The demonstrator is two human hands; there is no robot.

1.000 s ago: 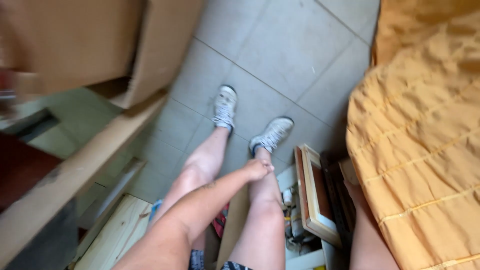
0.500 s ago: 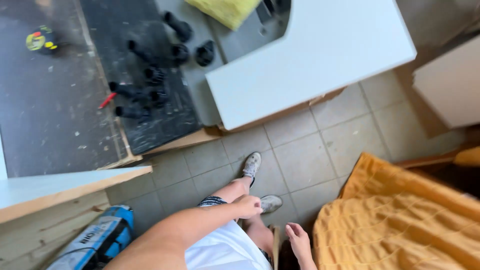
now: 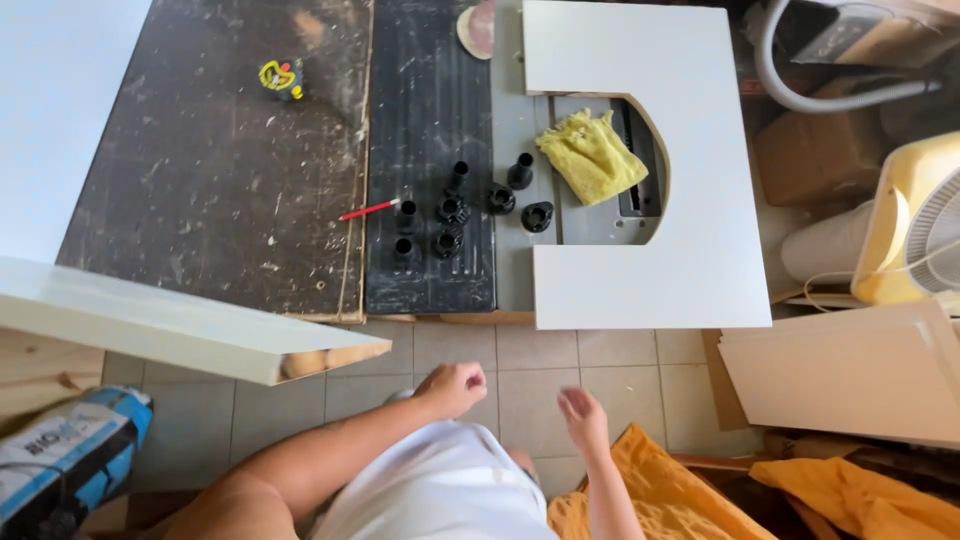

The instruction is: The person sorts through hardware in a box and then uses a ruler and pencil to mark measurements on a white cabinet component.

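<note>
My left hand (image 3: 455, 386) is curled into a fist with nothing visible in it, held over the tiled floor just before the workbench edge. To its right, my right hand (image 3: 583, 418) hangs with loose fingers and holds nothing, right above an orange cloth (image 3: 690, 490). Ahead on the bench lies a white board with a U-shaped cutout (image 3: 650, 275). A yellow rag (image 3: 592, 155) sits inside the cutout. Several black plastic fittings (image 3: 450, 212) and a red pencil (image 3: 368, 210) rest on a black mat (image 3: 430, 90).
A long white panel (image 3: 180, 322) juts in from the left at bench height. A yellow tape measure (image 3: 282, 77) lies on the dark worktop. A blue and white sack (image 3: 65, 450) sits bottom left. A fan (image 3: 915, 225), hose (image 3: 800, 90) and flat boards (image 3: 850, 375) crowd the right.
The view has swung up from my legs and the floor to the workbench. Both hands have come off my knees and now hang in front of my body.
</note>
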